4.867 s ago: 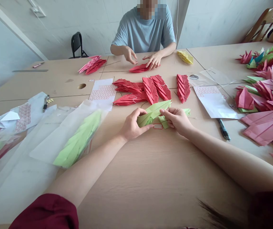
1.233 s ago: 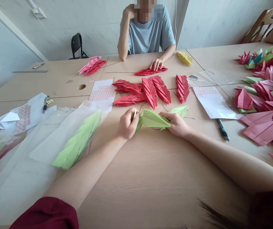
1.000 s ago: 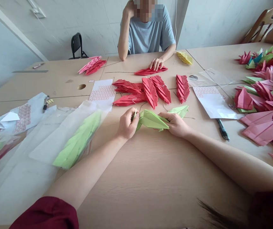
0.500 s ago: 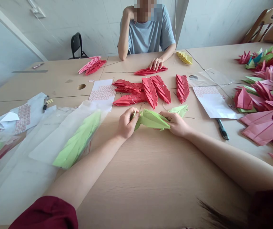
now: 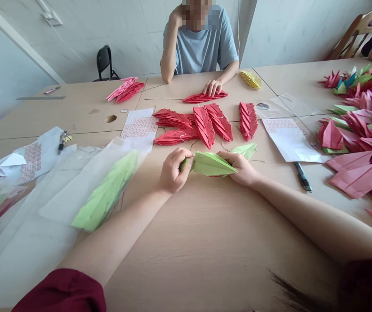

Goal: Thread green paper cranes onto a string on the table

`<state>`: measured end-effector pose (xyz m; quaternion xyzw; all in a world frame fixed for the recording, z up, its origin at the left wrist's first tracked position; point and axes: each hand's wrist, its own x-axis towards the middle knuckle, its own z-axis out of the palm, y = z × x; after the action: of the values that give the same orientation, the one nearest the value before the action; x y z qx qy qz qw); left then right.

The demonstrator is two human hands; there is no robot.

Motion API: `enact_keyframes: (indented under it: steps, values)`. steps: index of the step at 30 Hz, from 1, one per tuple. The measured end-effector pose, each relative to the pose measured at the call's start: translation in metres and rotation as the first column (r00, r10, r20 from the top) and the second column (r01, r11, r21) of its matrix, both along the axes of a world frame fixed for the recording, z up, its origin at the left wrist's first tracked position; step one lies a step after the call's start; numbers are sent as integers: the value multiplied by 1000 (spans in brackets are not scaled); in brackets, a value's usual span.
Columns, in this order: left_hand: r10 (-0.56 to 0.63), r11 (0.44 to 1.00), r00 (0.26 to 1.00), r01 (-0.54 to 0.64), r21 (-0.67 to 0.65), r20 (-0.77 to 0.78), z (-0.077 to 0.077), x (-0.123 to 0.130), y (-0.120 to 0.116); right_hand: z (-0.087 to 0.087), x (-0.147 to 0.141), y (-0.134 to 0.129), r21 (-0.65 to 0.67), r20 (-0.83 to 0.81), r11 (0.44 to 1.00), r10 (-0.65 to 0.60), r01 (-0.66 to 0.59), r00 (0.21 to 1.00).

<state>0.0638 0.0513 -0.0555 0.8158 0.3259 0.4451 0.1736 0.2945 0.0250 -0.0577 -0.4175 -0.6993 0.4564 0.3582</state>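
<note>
Between my hands, just above the wooden table (image 5: pixel 186 242), is a folded light green paper piece (image 5: pixel 212 164). My left hand (image 5: pixel 176 170) is closed round its left end, where a darker green bit shows between the fingers. The fingers of my right hand (image 5: pixel 239 168) pinch the right end, partly hidden behind the paper. Another green folded paper (image 5: pixel 247 150) lies just beyond my right hand. Bundles of red folded paper (image 5: pixel 204 126) rest on the table past both hands.
Clear plastic bags (image 5: pixel 59 195) and a green paper strip (image 5: pixel 108 190) lie at left. At right are a heap of pink and green folded papers (image 5: pixel 361 130), a white sheet (image 5: pixel 292 141) and a pen (image 5: pixel 302 177). Opposite, a person's hand (image 5: pixel 212 87) touches red paper.
The green paper has turned and shifted slightly right, showing a broader face. My left hand has closed further round its left end. My right hand has barely moved.
</note>
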Motion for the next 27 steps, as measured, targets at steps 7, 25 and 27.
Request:
enact_keyframes:
  steps: [7,25,27]
  values:
    - [19,996,999,-15,-93,38,2,-1,-4,1,0,0,22,-5,1000,3,-3,1000]
    - [35,977,998,-24,-210,47,1,0,-4,-1,1,1,185,134,983,-33,8,990]
    - [13,987,1000,-11,-162,10,2,0,-5,0,1,1,171,136,985,-33,9,990]
